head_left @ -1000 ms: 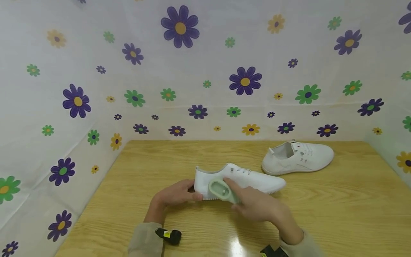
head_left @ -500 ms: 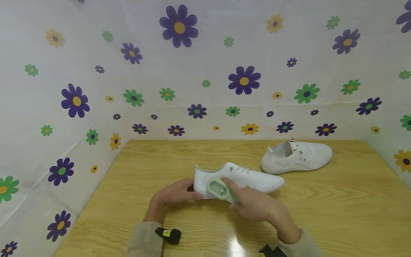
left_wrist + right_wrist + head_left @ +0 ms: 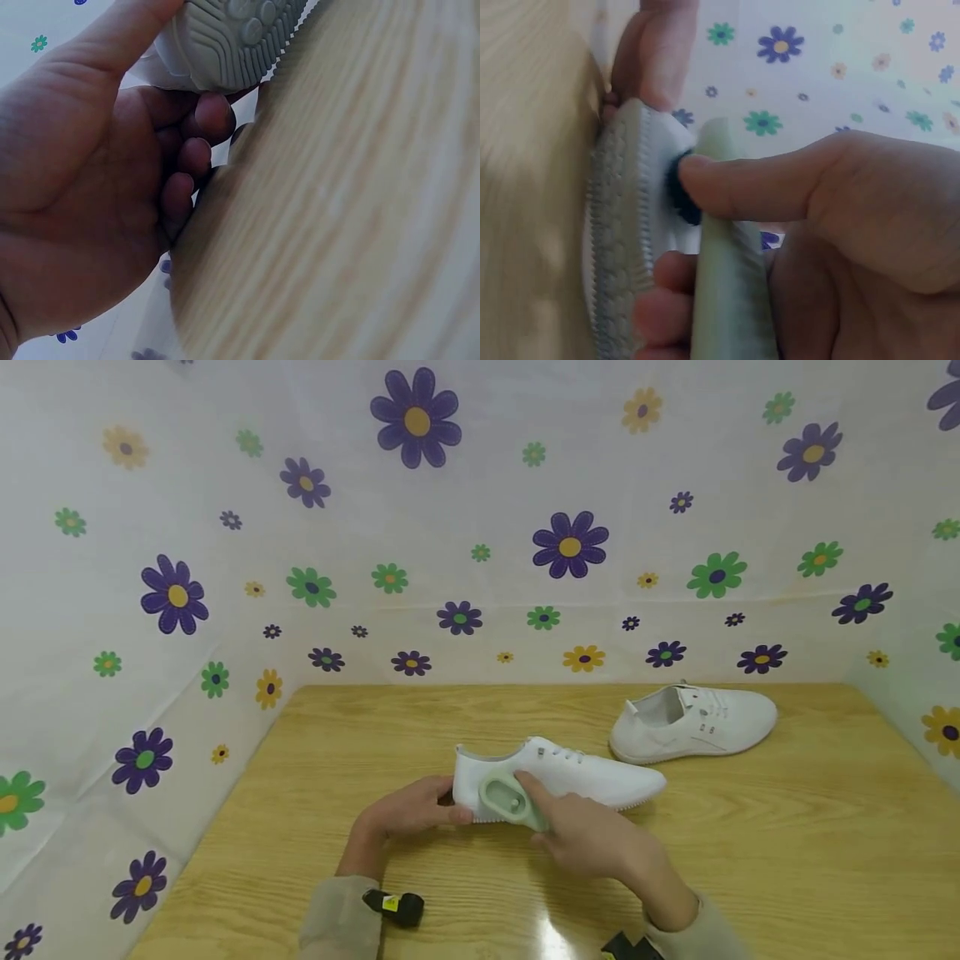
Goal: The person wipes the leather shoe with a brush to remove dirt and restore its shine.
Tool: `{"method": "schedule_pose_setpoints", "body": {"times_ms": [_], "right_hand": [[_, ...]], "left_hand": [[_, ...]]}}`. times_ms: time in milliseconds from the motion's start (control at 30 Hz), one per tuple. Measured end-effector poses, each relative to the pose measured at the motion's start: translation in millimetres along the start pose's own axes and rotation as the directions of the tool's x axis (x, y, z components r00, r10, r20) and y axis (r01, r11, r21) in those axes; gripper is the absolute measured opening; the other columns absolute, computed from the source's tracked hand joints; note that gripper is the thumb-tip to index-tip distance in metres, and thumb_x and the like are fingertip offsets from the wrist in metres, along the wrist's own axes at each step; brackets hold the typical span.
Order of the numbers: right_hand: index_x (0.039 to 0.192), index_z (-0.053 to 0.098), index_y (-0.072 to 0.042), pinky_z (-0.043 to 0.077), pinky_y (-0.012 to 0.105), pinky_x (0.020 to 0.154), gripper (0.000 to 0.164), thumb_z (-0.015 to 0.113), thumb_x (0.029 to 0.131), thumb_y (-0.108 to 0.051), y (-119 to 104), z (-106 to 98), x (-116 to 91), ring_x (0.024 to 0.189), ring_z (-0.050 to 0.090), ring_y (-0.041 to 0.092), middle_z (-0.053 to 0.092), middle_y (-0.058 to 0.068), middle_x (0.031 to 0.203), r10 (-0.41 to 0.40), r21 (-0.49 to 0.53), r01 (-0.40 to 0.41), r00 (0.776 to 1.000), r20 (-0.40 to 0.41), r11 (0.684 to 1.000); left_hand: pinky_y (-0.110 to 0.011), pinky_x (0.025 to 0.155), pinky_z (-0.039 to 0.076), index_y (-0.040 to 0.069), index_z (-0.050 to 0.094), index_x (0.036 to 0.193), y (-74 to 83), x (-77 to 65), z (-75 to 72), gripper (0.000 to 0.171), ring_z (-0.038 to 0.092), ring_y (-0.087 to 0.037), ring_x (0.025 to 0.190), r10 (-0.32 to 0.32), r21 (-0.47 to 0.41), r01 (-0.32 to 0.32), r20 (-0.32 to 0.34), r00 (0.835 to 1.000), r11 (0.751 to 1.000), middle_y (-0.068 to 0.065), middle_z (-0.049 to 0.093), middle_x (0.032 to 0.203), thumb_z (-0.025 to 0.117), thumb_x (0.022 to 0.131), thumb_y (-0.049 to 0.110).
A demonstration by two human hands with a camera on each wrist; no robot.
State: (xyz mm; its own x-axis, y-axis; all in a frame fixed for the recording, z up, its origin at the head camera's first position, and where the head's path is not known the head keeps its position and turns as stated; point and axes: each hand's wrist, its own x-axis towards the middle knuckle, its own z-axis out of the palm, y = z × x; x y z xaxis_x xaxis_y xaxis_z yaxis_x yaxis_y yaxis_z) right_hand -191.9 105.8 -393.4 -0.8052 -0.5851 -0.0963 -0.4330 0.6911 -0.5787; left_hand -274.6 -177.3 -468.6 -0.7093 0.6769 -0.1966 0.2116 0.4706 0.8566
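A white lace-up shoe is tilted a little off the wooden table, toe to the right, its ridged grey sole showing in the left wrist view. My left hand grips it by the heel, thumb on the near side and fingers curled behind. My right hand holds a pale green brush by its handle. The brush's dark bristles meet the shoe's near side towards the heel, as the right wrist view shows.
A second white shoe stands at the back right of the wooden table. Behind and to the left hangs a white cloth printed with flowers. Black wrist cameras sit at both sleeves.
The brush in my right hand has slid slightly left along the shoe's side towards the heel. My left hand keeps its grip, and the far shoe stays put.
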Motion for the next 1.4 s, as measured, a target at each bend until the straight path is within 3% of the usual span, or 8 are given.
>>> {"method": "schedule_pose_setpoints", "body": {"times_ms": [200,333,467,600,767,1067,1267,1400], "right_hand": [[0.155,0.027,-0.012,0.043,0.032,0.058,0.075,0.066,0.092,-0.01,5,-12,-8,0.063,0.049,0.014,0.054,-0.001,0.071,0.07,0.003,-0.07,0.997,-0.021,0.998],[0.156,0.023,-0.008,0.042,0.031,0.056,0.073,0.064,0.095,-0.011,4,-8,-2,0.061,0.049,0.013,0.052,-0.001,0.067,0.062,-0.004,-0.062,0.997,-0.043,0.998],[0.156,0.023,-0.009,0.042,0.029,0.053,0.072,0.063,0.096,-0.013,-1,0,2,0.059,0.049,0.012,0.053,-0.002,0.067,0.047,-0.006,-0.047,0.999,-0.01,0.999],[0.156,0.026,-0.012,0.044,0.032,0.059,0.073,0.065,0.094,-0.012,1,-7,-5,0.064,0.052,0.014,0.057,-0.001,0.075,0.056,0.006,-0.056,0.998,0.005,0.998],[0.155,0.027,-0.013,0.043,0.035,0.062,0.074,0.066,0.092,-0.009,5,-15,-9,0.066,0.051,0.017,0.056,0.001,0.075,0.097,0.007,-0.097,0.994,-0.049,0.995],[0.155,0.026,-0.01,0.042,0.031,0.056,0.072,0.066,0.095,-0.014,0,-4,-1,0.062,0.05,0.013,0.055,-0.003,0.071,0.038,-0.025,-0.038,0.999,0.001,0.999],[0.155,0.028,-0.014,0.045,0.036,0.064,0.073,0.066,0.094,-0.01,4,-11,-7,0.068,0.052,0.017,0.059,0.002,0.081,0.085,-0.003,-0.085,0.995,-0.054,0.996],[0.155,0.027,-0.011,0.044,0.034,0.061,0.071,0.065,0.095,-0.011,0,-6,-3,0.067,0.052,0.015,0.058,0.0,0.078,0.063,-0.019,-0.063,0.997,-0.036,0.998]], "left_hand": [[-0.035,0.093,0.043,0.011,0.058,0.127,0.8,0.2,0.0,0.061,0.055,-0.017,0.1,-0.011,0.016,0.011,-0.015,1.0,1.0,0.0,0.062,0.111,0.066,0.089,0.058],[-0.036,0.094,0.043,0.01,0.058,0.128,1.6,-0.3,-0.7,0.061,0.055,-0.017,0.101,-0.013,0.016,0.013,-0.017,1.0,1.0,0.0,0.063,0.112,0.066,0.09,0.057],[-0.034,0.094,0.043,0.011,0.058,0.13,0.4,0.1,1.0,0.056,0.055,-0.017,0.102,0.005,0.002,-0.005,-0.01,1.0,1.0,0.0,0.063,0.114,0.066,0.092,0.052],[-0.034,0.092,0.043,0.01,0.058,0.129,0.2,1.4,2.4,0.057,0.055,-0.017,0.101,0.007,-0.012,-0.007,-0.01,1.0,1.0,0.0,0.062,0.113,0.067,0.091,0.052],[-0.035,0.093,0.042,0.01,0.057,0.129,1.3,0.6,1.0,0.062,0.054,-0.017,0.101,-0.018,-0.001,0.018,-0.022,1.0,1.0,0.0,0.062,0.112,0.067,0.089,0.056],[-0.033,0.092,0.044,0.013,0.058,0.129,0.9,1.0,1.1,0.057,0.056,-0.017,0.101,-0.001,-0.002,0.001,-0.011,1.0,1.0,0.0,0.063,0.113,0.067,0.09,0.053],[-0.035,0.091,0.043,0.011,0.057,0.129,1.4,0.1,1.1,0.06,0.054,-0.017,0.099,-0.02,0.001,0.02,-0.026,0.999,1.0,0.0,0.062,0.111,0.068,0.089,0.055],[-0.034,0.09,0.044,0.011,0.058,0.128,1.1,-1.0,0.8,0.06,0.055,-0.017,0.099,-0.008,0.002,0.008,-0.024,1.0,1.0,0.0,0.062,0.111,0.068,0.089,0.055]]}}
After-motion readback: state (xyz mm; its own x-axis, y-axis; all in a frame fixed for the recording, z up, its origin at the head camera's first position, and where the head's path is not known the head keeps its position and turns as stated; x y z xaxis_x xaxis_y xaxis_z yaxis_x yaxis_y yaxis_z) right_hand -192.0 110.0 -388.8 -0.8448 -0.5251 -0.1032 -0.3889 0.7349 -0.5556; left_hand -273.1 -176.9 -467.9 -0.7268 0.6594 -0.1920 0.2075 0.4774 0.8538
